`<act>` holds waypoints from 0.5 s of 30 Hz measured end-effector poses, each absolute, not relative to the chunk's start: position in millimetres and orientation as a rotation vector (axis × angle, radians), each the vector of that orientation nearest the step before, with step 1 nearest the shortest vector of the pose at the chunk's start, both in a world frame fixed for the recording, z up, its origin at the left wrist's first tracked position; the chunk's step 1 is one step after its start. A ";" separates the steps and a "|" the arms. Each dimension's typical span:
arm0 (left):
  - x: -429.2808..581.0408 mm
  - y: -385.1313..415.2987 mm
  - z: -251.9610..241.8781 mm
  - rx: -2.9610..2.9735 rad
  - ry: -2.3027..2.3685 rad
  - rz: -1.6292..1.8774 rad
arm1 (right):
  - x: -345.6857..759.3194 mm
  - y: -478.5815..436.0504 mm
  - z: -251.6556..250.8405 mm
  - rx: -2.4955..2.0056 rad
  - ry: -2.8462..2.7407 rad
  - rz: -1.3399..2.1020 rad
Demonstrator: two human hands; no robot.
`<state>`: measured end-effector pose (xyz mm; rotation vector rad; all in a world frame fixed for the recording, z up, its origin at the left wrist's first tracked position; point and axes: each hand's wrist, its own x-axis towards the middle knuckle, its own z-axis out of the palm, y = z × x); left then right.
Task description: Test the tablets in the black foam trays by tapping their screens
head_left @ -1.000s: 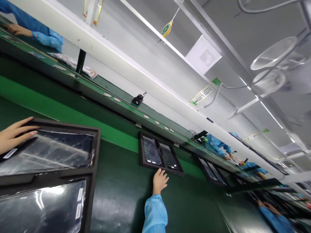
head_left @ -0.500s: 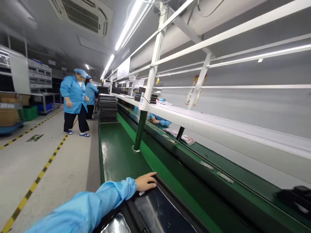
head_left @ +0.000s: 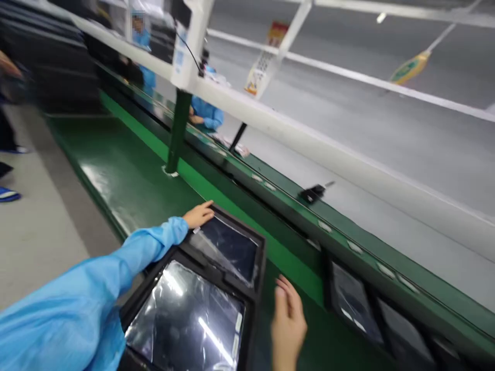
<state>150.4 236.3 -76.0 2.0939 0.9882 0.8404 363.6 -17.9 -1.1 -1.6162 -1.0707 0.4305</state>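
Note:
A black tray (head_left: 254, 308) with two compartments lies on the green bench in front of me. Its near compartment holds a dark flat screen panel (head_left: 185, 314) under shiny clear film; a second screen panel (head_left: 232, 246) sits in the far compartment. My left hand (head_left: 199, 215) grips the tray's far left corner, fingers over the rim, close to a small white tab. To the right of the tray, apart from it, my right hand (head_left: 287, 319) is raised with fingers extended and nothing in it; it is somewhat blurred.
More black trays with panels (head_left: 353, 299) lean at the right. A green post (head_left: 178, 131) rises from the bench (head_left: 116, 170), below a white rail. A black device (head_left: 312, 194) lies on the back ledge. Dark stacked trays (head_left: 65, 77) stand far left. Co-workers in blue sit across.
The view has swung right and down, bringing more of the tray into sight. My right hand has come into view. My left hand stays at the tray's corner.

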 end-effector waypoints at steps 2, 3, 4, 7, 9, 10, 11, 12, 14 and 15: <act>149.3 244.4 -88.8 2.059 0.968 0.828 | 342.0 -37.5 -6.9 -1.646 -1.376 0.391; 148.7 246.4 -92.6 2.051 0.964 0.824 | 325.6 -38.0 -10.5 -1.634 -1.586 0.395; 147.9 247.0 -94.5 2.048 0.965 0.824 | 308.0 -34.3 -14.4 -1.616 -1.789 0.407; 145.8 245.8 -94.9 2.051 0.974 0.831 | 261.9 -14.9 -25.2 -1.620 -2.138 0.432; 145.4 245.9 -95.0 2.053 0.983 0.838 | 245.0 -5.6 -29.9 -1.645 -2.231 0.428; 145.6 246.5 -95.6 2.052 0.986 0.841 | 240.8 -2.8 -31.4 -1.660 -2.254 0.430; 145.9 247.2 -96.5 2.051 0.988 0.844 | 238.8 -1.1 -32.4 -1.677 -2.264 0.434; 146.2 247.8 -97.7 2.050 0.989 0.846 | 238.1 0.0 -32.9 -1.695 -2.267 0.440; 146.6 248.3 -100.4 2.048 0.989 0.851 | 238.6 1.3 -33.2 -1.725 -2.265 0.455; 146.7 248.0 -101.7 2.048 0.988 0.854 | 238.7 2.0 -33.3 -1.732 -2.268 0.465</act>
